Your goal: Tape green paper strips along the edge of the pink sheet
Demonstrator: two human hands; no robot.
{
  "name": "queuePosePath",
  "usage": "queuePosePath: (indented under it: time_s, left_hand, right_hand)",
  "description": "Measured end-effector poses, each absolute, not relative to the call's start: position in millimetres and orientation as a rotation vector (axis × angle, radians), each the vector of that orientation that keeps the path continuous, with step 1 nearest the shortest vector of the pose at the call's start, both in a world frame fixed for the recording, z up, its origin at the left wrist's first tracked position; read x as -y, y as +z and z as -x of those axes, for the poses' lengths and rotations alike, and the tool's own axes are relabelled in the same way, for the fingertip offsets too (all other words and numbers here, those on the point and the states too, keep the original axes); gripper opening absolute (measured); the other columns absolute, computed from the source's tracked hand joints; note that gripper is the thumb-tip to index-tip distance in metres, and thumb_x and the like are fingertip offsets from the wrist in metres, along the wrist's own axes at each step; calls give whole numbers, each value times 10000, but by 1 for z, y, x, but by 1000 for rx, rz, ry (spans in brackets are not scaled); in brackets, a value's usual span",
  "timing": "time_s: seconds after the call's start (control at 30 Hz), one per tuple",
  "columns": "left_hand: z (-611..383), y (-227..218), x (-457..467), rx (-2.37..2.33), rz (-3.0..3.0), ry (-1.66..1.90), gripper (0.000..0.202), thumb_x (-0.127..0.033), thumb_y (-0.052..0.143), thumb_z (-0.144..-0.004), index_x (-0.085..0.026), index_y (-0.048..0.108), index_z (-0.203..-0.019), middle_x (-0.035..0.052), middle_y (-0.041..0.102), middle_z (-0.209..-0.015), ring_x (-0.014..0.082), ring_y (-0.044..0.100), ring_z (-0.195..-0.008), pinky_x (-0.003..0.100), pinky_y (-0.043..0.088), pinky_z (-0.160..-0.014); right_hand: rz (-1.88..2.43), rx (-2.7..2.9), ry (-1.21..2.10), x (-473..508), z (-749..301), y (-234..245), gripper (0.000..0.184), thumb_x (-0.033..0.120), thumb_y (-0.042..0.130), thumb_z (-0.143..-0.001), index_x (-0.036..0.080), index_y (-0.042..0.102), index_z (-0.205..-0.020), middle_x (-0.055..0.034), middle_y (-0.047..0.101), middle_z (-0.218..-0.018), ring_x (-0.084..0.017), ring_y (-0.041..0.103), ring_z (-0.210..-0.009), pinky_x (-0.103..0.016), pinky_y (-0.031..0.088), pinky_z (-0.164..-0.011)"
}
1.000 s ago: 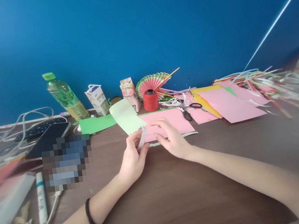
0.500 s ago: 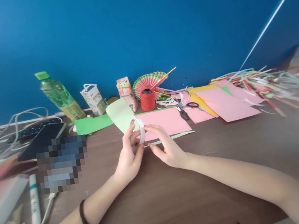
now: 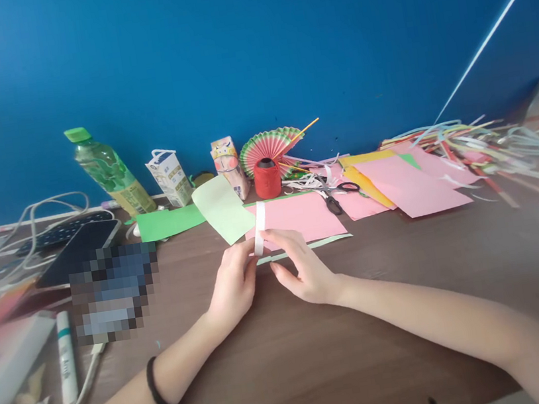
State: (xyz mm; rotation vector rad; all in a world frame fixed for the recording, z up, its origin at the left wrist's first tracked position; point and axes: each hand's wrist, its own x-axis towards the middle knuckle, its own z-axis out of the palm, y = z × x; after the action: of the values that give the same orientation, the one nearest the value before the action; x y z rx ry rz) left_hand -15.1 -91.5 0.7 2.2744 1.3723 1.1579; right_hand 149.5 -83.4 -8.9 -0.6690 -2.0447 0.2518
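A narrow roll of white tape (image 3: 259, 227) stands nearly edge-on over the pink paper (image 3: 296, 215). My left hand (image 3: 232, 277) is closed on the roll from its left side, with the fingers partly hidden. On the other side, my right hand (image 3: 303, 267) has its forefinger tip at the tape's edge. Its thumb is stretched out below, apart from the fingers, and nothing shows between them. A pale green paper strip (image 3: 325, 242) lies along the front of the pink sheet, just beyond my hands.
Behind stand a green bottle (image 3: 110, 174), two drink cartons, red thread spool (image 3: 267, 179) and paper fan (image 3: 272, 148). Scissors (image 3: 331, 196) and coloured sheets lie right of centre, with loose strips (image 3: 466, 141) farther right. Phones, cables and a marker (image 3: 66, 361) occupy the left.
My left hand has turned the tape roll from a visible open ring to nearly edge-on, and its thumb has drawn in. My right hand has barely moved.
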Motion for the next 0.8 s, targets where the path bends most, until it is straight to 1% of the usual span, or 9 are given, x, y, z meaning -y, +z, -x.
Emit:
queuePosePath:
  time_s: [0.1, 0.2, 0.33, 0.43, 0.53, 0.6, 0.67, 0.73, 0.8]
  left_hand:
    - [16, -1, 91, -1366, -2334, 1185, 202, -101, 404, -828, -216, 512, -955, 18, 619, -911, 157, 568, -858, 303, 456, -771]
    - [15, 0, 92, -1348, -2388, 1191, 206, -104, 415, -835, -209, 497, -992, 27, 607, -912, 158, 554, -854, 300, 451, -765]
    - [15, 2, 93, -1291, -2523, 1175, 228, -157, 434, -852, -193, 478, -1073, 41, 608, -891, 170, 542, -858, 319, 442, -784]
    - [16, 1, 94, -1265, -2523, 1128, 276, -198, 398, -877, -190, 444, -1149, 42, 619, -890, 156, 559, -790, 295, 459, -729]
    - [18, -1, 95, -1262, -2480, 1099, 293, -252, 351, -899, -198, 437, -1173, 37, 620, -863, 150, 571, -733, 273, 468, -664]
    - [19, -2, 95, -1208, -2504, 1093, 337, -307, 353, -898, -194, 415, -1210, 35, 615, -825, 155, 569, -710, 277, 472, -653]
    - [19, -2, 96, -1147, -2540, 1077, 423, -349, 406, -874, -183, 365, -1260, 41, 613, -826, 161, 566, -702, 284, 479, -651]
    - [18, -2, 97, -1122, -2556, 1034, 535, -346, 491, -826, -173, 309, -1299, 47, 610, -843, 164, 565, -700, 286, 486, -645]
    - [16, -1, 98, -1114, -2548, 986, 615, -292, 539, -780, -172, 269, -1319, 46, 605, -850, 166, 569, -702, 288, 492, -645]
  right_hand:
    - [665, 2068, 213, 84, -149, -8, 648, 88, 414, -803, 302, 178, -1367, -63, 477, -1245, -220, 441, -1148, -421, 398, -934]
    - [722, 2076, 185, 85, -149, -7, 682, 80, 419, -784, 302, 163, -1375, -60, 467, -1254, -226, 418, -1161, -430, 372, -953]
    - [816, 2054, 205, 84, -148, -8, 703, 83, 425, -774, 303, 150, -1382, -53, 393, -1321, -232, 340, -1224, -443, 311, -1007]
    - [844, 2048, 250, 83, -148, -7, 726, 137, 461, -777, 293, 110, -1393, -62, 340, -1351, -236, 288, -1262, -446, 277, -1035]
    - [845, 2063, 293, 82, -148, -6, 736, 216, 498, -788, 279, 92, -1398, -78, 309, -1360, -241, 264, -1275, -447, 266, -1044]
    - [840, 2067, 320, 81, -149, -6, 709, 255, 500, -801, 278, 113, -1395, -81, 304, -1362, -243, 264, -1274, -449, 265, -1044]
    - [830, 2065, 359, 80, -149, -6, 662, 274, 486, -819, 274, 147, -1388, -80, 321, -1354, -237, 273, -1266, -442, 267, -1044]
    - [819, 2059, 404, 80, -150, -7, 604, 278, 459, -840, 264, 185, -1377, -81, 349, -1340, -227, 289, -1256, -433, 272, -1043]
    - [812, 2045, 453, 80, -151, -7, 535, 290, 438, -858, 253, 240, -1354, -80, 387, -1320, -222, 315, -1239, -431, 282, -1036]
